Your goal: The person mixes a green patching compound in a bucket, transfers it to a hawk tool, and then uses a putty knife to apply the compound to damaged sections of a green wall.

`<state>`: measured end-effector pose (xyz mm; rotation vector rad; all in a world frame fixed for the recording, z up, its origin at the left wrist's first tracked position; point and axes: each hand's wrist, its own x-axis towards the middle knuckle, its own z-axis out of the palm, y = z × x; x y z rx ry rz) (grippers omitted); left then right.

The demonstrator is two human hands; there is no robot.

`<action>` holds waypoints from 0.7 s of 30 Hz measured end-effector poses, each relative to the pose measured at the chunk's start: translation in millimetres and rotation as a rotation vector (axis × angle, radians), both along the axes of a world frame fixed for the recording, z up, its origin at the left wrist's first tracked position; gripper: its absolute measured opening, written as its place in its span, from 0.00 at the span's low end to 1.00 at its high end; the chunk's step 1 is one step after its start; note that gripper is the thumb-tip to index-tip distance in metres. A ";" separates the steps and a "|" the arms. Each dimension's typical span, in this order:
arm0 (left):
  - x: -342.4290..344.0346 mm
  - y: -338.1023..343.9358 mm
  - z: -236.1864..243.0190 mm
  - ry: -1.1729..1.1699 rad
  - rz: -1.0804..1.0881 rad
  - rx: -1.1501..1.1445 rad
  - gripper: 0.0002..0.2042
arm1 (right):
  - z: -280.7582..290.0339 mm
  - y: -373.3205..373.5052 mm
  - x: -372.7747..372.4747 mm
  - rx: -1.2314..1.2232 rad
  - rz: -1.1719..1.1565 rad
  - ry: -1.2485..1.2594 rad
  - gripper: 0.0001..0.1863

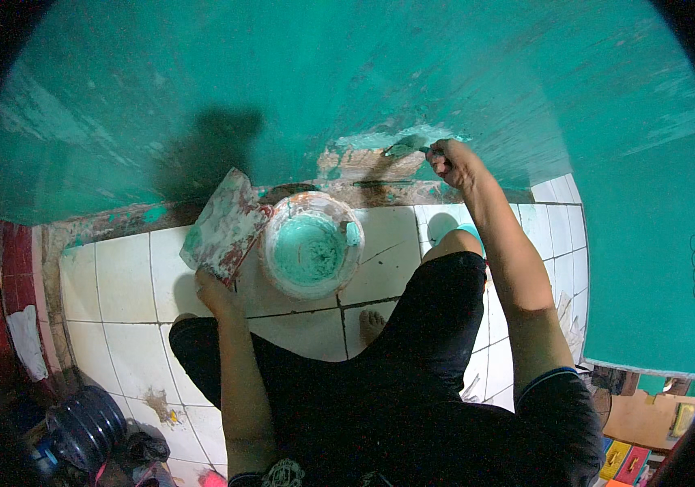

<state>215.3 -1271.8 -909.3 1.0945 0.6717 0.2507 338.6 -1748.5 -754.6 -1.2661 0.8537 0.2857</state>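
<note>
My right hand [450,162] is closed round the handle of a putty knife [406,147]. Its blade is against the green wall [323,73], at a bare, chipped patch [363,165] edged with pale green filler. My left hand [216,294] grips the lower edge of a flat board [221,223] smeared with whitish and green filler; the board is tilted up near the wall's base. Just right of the board, a round bucket [315,287] with a crusted white rim stands on the floor, holding pale green paste [308,245].
White tiles [124,280] cover the floor, and my bent knees flank the bucket. A large blue water bottle [86,430] lies at lower left beside dark bags. At left is a red surface [19,276]. Colourful boxes [627,461] sit at lower right.
</note>
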 end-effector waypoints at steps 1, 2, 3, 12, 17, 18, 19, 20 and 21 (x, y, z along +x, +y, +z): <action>-0.1 -1.5 0.9 -0.013 0.005 -0.017 0.17 | 0.6 -1.3 3.5 -0.050 -0.045 -0.008 0.10; 0.0 -2.6 2.4 -0.021 0.013 -0.039 0.17 | -0.6 -0.8 7.9 -0.056 -0.050 0.004 0.10; 0.0 -3.2 4.4 -0.007 0.024 -0.041 0.16 | -0.8 -1.9 11.3 -0.019 -0.002 -0.035 0.10; 0.0 -6.0 19.9 0.037 0.078 -0.020 0.18 | 22.4 -2.6 -1.0 -0.030 0.009 -0.099 0.08; 2.0 -6.0 23.9 0.111 0.079 -0.029 0.16 | 44.8 2.2 -45.9 0.003 0.034 -0.049 0.06; 2.1 -5.7 24.4 0.103 0.049 0.021 0.17 | 46.6 1.6 -55.8 -0.010 0.095 -0.050 0.05; 1.8 -5.5 24.9 0.078 0.029 0.047 0.17 | 45.0 3.1 -62.9 -0.085 0.075 -0.029 0.06; 1.7 -5.2 25.1 0.073 0.026 0.024 0.17 | 41.9 4.9 -69.2 -0.159 0.055 -0.006 0.06; 1.8 -4.9 25.0 0.055 0.022 0.045 0.17 | 38.4 6.4 -71.8 -0.232 0.033 0.015 0.07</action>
